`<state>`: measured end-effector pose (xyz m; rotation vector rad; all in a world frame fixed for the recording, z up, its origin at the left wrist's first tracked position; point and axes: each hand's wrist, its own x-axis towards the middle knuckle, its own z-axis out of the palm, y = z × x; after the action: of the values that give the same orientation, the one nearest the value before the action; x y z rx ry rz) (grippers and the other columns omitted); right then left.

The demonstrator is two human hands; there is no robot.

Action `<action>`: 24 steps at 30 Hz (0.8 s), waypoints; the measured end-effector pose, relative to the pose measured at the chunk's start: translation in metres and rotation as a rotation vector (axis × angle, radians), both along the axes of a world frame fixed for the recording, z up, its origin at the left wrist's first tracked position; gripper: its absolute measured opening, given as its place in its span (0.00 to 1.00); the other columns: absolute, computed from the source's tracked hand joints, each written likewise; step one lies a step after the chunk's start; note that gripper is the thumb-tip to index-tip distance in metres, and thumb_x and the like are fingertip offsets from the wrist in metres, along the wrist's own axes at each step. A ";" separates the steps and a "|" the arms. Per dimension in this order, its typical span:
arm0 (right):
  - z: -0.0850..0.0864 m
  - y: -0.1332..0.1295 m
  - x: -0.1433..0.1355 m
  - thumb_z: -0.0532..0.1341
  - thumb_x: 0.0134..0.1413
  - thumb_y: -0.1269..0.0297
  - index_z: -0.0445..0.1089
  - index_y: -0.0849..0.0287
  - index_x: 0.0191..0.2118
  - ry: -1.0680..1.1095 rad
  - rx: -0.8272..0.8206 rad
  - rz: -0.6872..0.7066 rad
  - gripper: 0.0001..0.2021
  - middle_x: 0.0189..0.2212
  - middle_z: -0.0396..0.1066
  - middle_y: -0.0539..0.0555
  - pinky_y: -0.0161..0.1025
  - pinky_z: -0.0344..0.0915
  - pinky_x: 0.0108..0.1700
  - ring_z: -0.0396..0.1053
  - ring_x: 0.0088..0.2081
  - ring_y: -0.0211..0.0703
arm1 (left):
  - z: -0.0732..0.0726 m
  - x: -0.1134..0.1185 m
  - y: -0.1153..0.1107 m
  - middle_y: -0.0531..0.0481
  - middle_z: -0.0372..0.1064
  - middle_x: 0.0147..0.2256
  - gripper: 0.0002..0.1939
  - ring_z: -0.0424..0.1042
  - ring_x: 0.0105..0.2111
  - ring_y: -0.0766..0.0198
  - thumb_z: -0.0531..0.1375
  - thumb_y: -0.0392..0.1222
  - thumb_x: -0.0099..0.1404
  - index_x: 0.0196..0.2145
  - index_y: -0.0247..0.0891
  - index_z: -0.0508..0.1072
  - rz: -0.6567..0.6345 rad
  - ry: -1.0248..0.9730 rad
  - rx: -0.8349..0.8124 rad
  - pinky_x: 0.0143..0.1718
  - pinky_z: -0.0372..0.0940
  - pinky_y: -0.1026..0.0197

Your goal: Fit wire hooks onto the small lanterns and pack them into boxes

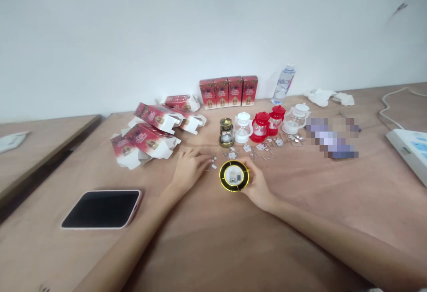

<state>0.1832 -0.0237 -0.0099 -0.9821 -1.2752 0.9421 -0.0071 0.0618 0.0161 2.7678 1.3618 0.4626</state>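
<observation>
Black-and-gold lantern base faces us over the bench, pinched in the grip of our right hand; our left hand meets small loose parts, whether pinching we cannot tell.

Left slender bare forearm: smooth in outline, tapering to wrist. Right slender bare forearm: same shape. Left hand and right hand: bare, slim-fingered; finer detail too small to resolve.
</observation>
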 end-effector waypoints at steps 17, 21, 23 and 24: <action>0.001 0.000 -0.001 0.69 0.37 0.64 0.66 0.55 0.37 0.005 -0.005 -0.010 0.18 0.36 0.66 0.52 0.41 0.64 0.42 0.66 0.39 0.44 | 0.005 0.007 -0.004 0.45 0.72 0.36 0.07 0.68 0.38 0.55 0.52 0.38 0.64 0.31 0.37 0.67 0.102 -0.051 -0.112 0.40 0.58 0.53; 0.002 0.000 0.000 0.70 0.36 0.64 0.66 0.56 0.36 0.017 -0.007 0.004 0.18 0.35 0.66 0.51 0.40 0.64 0.42 0.66 0.38 0.43 | 0.015 0.005 -0.014 0.50 0.70 0.30 0.08 0.67 0.30 0.62 0.51 0.40 0.66 0.31 0.38 0.66 0.068 -0.286 -0.069 0.34 0.60 0.59; 0.002 0.000 0.000 0.70 0.36 0.64 0.66 0.56 0.36 0.030 -0.009 0.012 0.19 0.36 0.66 0.51 0.40 0.64 0.43 0.66 0.38 0.43 | 0.026 0.006 -0.021 0.52 0.69 0.27 0.08 0.66 0.29 0.65 0.54 0.43 0.65 0.30 0.38 0.67 0.021 -0.378 -0.047 0.31 0.60 0.62; 0.001 0.000 0.000 0.70 0.36 0.64 0.65 0.56 0.37 0.034 -0.010 0.014 0.19 0.36 0.66 0.51 0.40 0.64 0.43 0.67 0.38 0.43 | 0.032 0.007 -0.025 0.53 0.69 0.27 0.08 0.66 0.28 0.66 0.55 0.43 0.64 0.30 0.38 0.68 -0.004 -0.413 -0.037 0.31 0.60 0.63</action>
<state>0.1827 -0.0239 -0.0085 -0.9629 -1.2515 0.9728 -0.0005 0.0368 0.0479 2.4543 1.2463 0.9342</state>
